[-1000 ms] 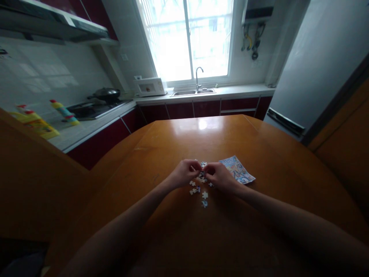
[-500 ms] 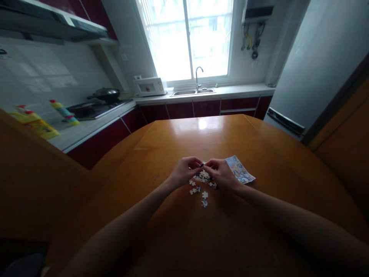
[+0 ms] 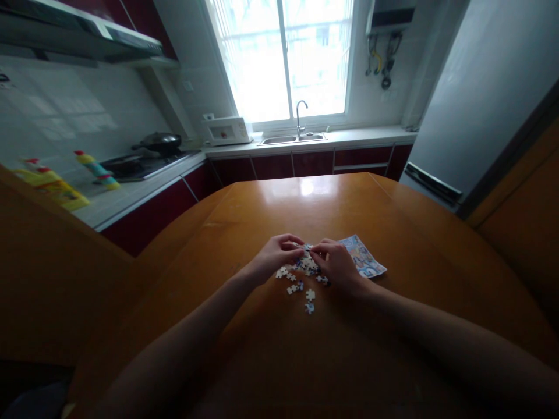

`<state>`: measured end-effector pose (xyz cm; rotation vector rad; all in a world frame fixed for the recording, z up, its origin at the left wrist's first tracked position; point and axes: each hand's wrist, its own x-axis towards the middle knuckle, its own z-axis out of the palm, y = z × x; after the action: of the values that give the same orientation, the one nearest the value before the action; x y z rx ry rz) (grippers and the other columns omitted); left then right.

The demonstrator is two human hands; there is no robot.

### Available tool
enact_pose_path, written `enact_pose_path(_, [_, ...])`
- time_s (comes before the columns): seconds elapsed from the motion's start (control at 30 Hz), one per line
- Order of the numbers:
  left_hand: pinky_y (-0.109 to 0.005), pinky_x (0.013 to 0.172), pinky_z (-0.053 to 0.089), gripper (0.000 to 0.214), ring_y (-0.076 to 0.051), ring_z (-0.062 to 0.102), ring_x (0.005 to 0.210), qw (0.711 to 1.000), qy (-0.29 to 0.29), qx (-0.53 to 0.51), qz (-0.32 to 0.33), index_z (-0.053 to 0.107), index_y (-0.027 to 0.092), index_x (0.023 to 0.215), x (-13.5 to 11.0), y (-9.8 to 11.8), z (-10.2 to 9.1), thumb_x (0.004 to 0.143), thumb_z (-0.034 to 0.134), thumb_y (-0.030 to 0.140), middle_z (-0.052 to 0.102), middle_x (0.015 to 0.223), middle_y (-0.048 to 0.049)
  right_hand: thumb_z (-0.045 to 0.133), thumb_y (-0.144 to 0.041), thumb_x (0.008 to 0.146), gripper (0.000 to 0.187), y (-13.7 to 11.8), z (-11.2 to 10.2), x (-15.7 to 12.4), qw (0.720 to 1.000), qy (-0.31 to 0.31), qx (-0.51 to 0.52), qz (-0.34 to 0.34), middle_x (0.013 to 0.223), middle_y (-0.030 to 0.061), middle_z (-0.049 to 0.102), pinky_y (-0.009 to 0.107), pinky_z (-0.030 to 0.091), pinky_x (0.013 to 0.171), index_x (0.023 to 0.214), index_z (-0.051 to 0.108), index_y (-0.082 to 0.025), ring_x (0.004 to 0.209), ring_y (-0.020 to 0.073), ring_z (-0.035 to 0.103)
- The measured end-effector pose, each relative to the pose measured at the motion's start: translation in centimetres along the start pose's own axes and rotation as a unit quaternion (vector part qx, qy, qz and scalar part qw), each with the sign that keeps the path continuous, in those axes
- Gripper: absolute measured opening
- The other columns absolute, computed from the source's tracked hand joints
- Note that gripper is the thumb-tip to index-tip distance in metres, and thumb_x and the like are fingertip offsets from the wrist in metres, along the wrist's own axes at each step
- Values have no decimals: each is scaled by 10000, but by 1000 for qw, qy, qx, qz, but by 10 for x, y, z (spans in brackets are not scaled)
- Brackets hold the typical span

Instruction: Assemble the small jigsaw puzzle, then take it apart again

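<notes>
A small heap of jigsaw puzzle pieces [image 3: 308, 265] lies on the wooden table, some showing white backs and others blue printed faces. Over its left side is my left hand [image 3: 278, 254], thumb and fingers a little apart, with nothing visible in them. My right hand [image 3: 335, 263] is at the heap's right side, its thumb and fingertips pinched on a small dark puzzle piece [image 3: 308, 250]. Several loose pieces lie closer to me, among them a white one [image 3: 310, 294] and a bluish one [image 3: 310, 308]. My hands cover part of the heap.
A printed picture sheet [image 3: 364, 259] lies beside my right hand, partly under it. The wooden table [image 3: 305, 215] has a rounded outline. Beyond it are a counter with a sink [image 3: 279, 140], a microwave [image 3: 227, 131] and a pan [image 3: 158, 143] on the stove; a fridge stands right.
My hands, which met over a dark piece, have drawn apart slightly. The left moved a little left and its fingers opened, uncovering more of the heap. The right stays nearly in place.
</notes>
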<state>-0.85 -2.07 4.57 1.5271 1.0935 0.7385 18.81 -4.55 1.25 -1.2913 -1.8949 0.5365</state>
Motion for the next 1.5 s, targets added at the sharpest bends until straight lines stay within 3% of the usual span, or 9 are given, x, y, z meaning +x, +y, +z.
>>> enact_pose_path(0.13, [-218, 612, 513, 130, -125, 632, 658, 990, -13, 135, 42, 727, 100, 806, 4, -6, -5, 746, 694, 210, 719, 728, -60, 544, -201, 922, 227, 6, 2, 1, 998, -56, -34, -18, 876, 64, 699, 250, 442, 728, 888, 768, -185, 792, 157, 627])
enact_pose_path(0.33, [-285, 705, 567, 246, -152, 675, 730, 979, 41, 194, 51, 723, 102, 996, 9, -11, -6, 874, 510, 121, 739, 876, -95, 520, -76, 859, 272, 9, -11, 15, 997, -71, 35, -13, 920, 75, 756, 271, 491, 762, 965, 756, -161, 827, 175, 672])
enact_pose_path(0.43, [-373, 994, 501, 288, -198, 635, 1080, 936, 29, 291, 197, 674, 164, 1174, -2, -5, 5, 940, 509, 192, 682, 1188, -116, 499, -53, 845, 300, 12, -31, 27, 999, -14, 26, 13, 942, 88, 757, 288, 508, 787, 986, 747, -148, 855, 180, 680])
enact_pose_path(0.57, [-488, 1199, 266, 507, -273, 316, 1452, 845, -146, 416, 301, 423, 281, 1466, -25, -5, 39, 971, 521, 314, 422, 1527, -78, 505, -74, 845, 281, 16, -52, 38, 999, 8, 15, 30, 939, 102, 752, 290, 515, 778, 980, 743, -137, 856, 186, 686])
enact_pose_path(0.7, [-561, 1222, 97, 543, -316, 171, 1502, 797, -205, 483, 300, 311, 344, 1518, -33, -15, 50, 999, 440, 440, 310, 1590, -34, 507, -117, 864, 257, 13, -56, 29, 999, -11, -18, 25, 966, 103, 743, 300, 503, 820, 959, 744, -148, 896, 197, 675])
enact_pose_path(0.83, [-561, 1219, 45, 528, -315, 137, 1509, 776, -162, 543, 276, 297, 350, 1522, -25, -21, 22, 1011, 411, 420, 250, 1612, -30, 505, -17, 780, 349, 24, -55, 4, 994, -77, -82, 17, 1022, 99, 707, 299, 470, 870, 995, 740, -159, 957, 202, 637])
enact_pose_path(1.0, [-468, 1233, 133, 551, -269, 199, 1499, 774, -100, 563, 272, 272, 334, 1533, -16, -20, 4, 1008, 421, 407, 300, 1596, -35, 519, -84, 836, 318, 51, -64, -29, 991, -80, -105, 25, 1139, 126, 652, 334, 449, 944, 1063, 727, -166, 1065, 235, 585])
enact_pose_path(1.3, [-596, 1165, 238, 530, -342, 295, 1455, 806, -99, 530, 245, 397, 342, 1473, 3, -19, 50, 966, 468, 480, 345, 1575, -56, 527, -343, 918, 387, 59, -76, -72, 974, -132, -179, 30, 1328, 148, 568, 445, 383, 1044, 1259, 656, -213, 1235, 305, 478])
enact_pose_path(1.5, [-509, 1193, 269, 461, -282, 402, 1404, 800, -72, 539, 253, 475, 329, 1429, -4, -28, 29, 988, 435, 460, 447, 1515, -34, 530, -302, 895, 378, 43, -72, -88, 972, -140, -187, 21, 1272, 123, 591, 453, 426, 994, 1247, 651, -233, 1177, 303, 510])
